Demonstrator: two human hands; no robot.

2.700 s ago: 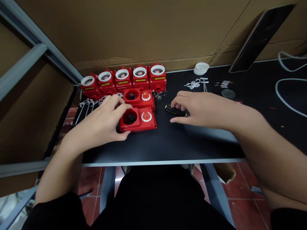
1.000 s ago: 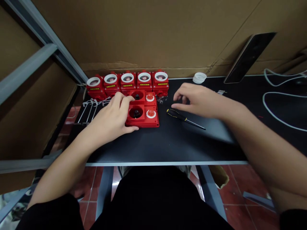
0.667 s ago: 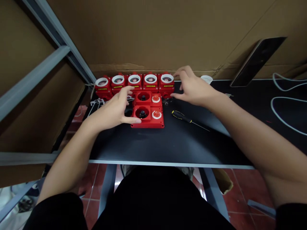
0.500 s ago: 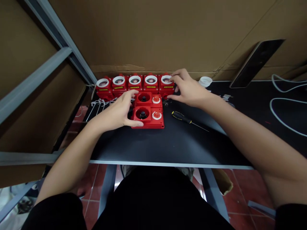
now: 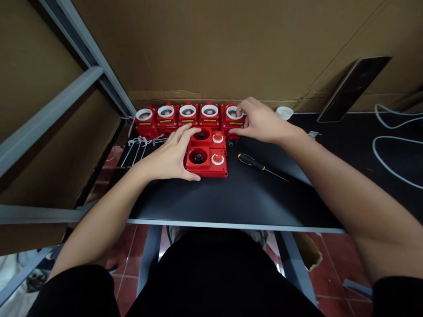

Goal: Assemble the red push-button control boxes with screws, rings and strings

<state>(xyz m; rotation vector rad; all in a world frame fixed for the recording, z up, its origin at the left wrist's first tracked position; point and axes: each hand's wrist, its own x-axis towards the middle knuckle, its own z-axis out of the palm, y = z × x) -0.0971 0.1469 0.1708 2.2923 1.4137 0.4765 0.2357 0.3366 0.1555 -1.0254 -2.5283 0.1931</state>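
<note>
My left hand (image 5: 170, 157) is wrapped round the left side of two red alarm housings, thumb at the front and fingers over the back one. The front red housing (image 5: 216, 170) and the rear red housing (image 5: 215, 143) lie one behind the other, each with a round black-centred opening and a small red dome in a white ring. My right hand (image 5: 259, 121) grips the right side of a red alarm unit (image 5: 228, 124) with a white ring on top, at the right end of a row. That unit stands slightly apart from its neighbour.
Several similar red alarm units (image 5: 188, 119) line the cardboard wall (image 5: 231, 53). A black-and-yellow screwdriver (image 5: 251, 161) lies on the black tabletop (image 5: 205, 200). White rings (image 5: 284, 112) sit behind my right arm. White wires (image 5: 139, 143) lie left; a dark panel (image 5: 353, 90) leans at right.
My right hand's fingers have closed on the end alarm unit, and a gap has opened between it and the row. The left hand has shifted slightly right, its fingers further over the rear housing.
</note>
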